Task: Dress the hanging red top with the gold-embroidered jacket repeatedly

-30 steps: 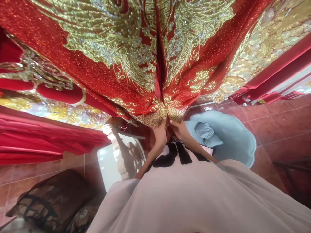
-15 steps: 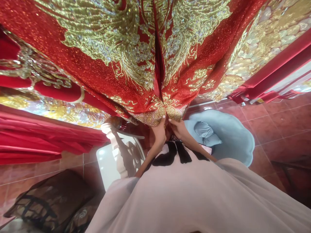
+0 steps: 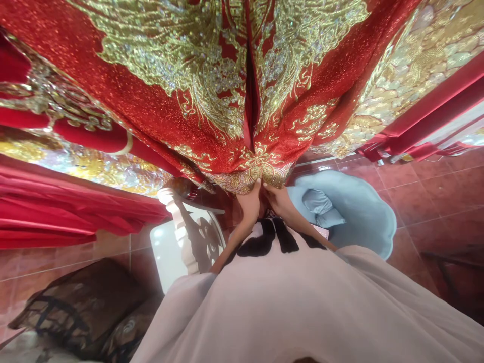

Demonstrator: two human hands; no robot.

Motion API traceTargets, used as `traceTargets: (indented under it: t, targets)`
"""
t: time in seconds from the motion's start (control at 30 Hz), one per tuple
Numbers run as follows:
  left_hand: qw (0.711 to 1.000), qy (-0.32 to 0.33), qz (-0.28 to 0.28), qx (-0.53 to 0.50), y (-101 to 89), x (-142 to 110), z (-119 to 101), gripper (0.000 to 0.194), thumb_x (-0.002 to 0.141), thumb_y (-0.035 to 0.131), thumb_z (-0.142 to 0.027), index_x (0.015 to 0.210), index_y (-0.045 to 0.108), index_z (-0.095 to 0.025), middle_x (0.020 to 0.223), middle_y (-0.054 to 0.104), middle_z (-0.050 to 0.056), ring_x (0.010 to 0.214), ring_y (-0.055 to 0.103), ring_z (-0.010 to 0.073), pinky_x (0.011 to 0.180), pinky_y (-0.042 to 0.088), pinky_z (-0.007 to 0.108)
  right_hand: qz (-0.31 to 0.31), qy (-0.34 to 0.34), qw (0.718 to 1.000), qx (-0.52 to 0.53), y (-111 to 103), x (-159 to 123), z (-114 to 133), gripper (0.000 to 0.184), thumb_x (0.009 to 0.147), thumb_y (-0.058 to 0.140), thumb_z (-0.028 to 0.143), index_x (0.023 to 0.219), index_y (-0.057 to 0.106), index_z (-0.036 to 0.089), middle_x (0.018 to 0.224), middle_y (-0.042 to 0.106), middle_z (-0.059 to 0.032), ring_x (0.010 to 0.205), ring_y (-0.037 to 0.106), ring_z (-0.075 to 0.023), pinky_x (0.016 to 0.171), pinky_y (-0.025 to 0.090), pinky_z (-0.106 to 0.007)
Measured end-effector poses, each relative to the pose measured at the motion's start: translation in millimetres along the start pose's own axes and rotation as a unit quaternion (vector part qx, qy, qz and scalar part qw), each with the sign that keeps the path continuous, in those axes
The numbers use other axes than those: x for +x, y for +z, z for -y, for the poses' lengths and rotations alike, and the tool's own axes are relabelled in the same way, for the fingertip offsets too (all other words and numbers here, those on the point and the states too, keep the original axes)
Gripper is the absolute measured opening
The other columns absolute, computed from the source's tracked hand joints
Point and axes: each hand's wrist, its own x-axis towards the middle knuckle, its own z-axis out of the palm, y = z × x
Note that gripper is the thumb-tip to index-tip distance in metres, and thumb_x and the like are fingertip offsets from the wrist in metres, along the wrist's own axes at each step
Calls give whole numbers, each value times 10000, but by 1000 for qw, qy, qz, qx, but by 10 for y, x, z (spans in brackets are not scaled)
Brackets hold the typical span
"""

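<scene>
A sparkling red garment [image 3: 151, 106] with gold embroidery hangs in front of me, split down its middle by an open front seam. At its bottom, a patterned gold hem [image 3: 242, 180] meets at two round embroidered medallions. My left hand [image 3: 249, 199] pinches the hem just left of the seam, thumb on top. Close beside it, my right hand [image 3: 276, 196] grips the other side of the hem, its thumb also on the face of the cloth. Both hands' fingers are hidden beneath the fabric.
A pale blue scalloped chair [image 3: 372, 212] with a cushion [image 3: 321, 204] stands on the right. To the left are a white chair [image 3: 166, 252], red drapery [image 3: 68, 212] and dark patterned cushions [image 3: 86, 302]. More embroidered gold cloth [image 3: 408, 75] hangs at right over the tiled floor [image 3: 423, 196].
The garment's upper part and seam have shifted slightly right in view. Both hands keep hold of the hem, moving only a little to the right.
</scene>
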Motion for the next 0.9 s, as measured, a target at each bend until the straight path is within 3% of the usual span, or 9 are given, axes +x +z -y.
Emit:
traceTargets:
  t: [0.23,0.43,0.57,0.77,0.83,0.9]
  targets:
    - [998,42,43,16,-37,17,70,575,677,791,-356,1176,611,-136,1227,620,130,1157,578,227,1043,420,347,-8,-20,1000,8,8,4,-7,401,495,748,55,862,641,176,685,673,45,665,635,-102,692,537,-199]
    - [997,-1,64,-34,-66,56,173,547,640,814,-349,1119,634,-155,1209,629,114,1138,586,227,1047,414,353,-22,9,1000,-13,11,94,-7,357,499,738,57,817,620,169,676,657,47,643,604,-88,675,523,-186]
    - [998,-34,40,-33,-89,53,289,506,653,808,-340,1090,631,-155,1158,653,111,1136,585,217,1052,400,375,-28,31,998,-49,-30,114,-9,340,532,749,111,827,594,175,744,665,27,702,618,-108,696,530,-214]
    - [995,-78,46,-37,-157,223,580,435,648,785,-386,950,642,-109,1005,683,133,977,647,217,968,448,413,-69,180,964,-183,-201,-19,-4,205,725,693,321,779,565,171,635,615,-38,537,589,-137,506,480,-263]
    - [996,-73,50,-33,-178,303,640,428,618,800,-359,932,646,-111,979,686,119,945,650,205,961,446,398,-49,142,956,-250,-163,-17,-12,177,782,634,331,759,571,167,662,633,-60,522,575,-124,484,453,-243]
    - [996,-62,51,-28,-190,367,675,417,592,812,-321,921,648,-124,983,685,97,963,638,189,977,428,370,-17,56,939,-339,-73,34,-14,174,815,585,338,775,587,169,695,646,-48,512,558,-109,470,423,-226]
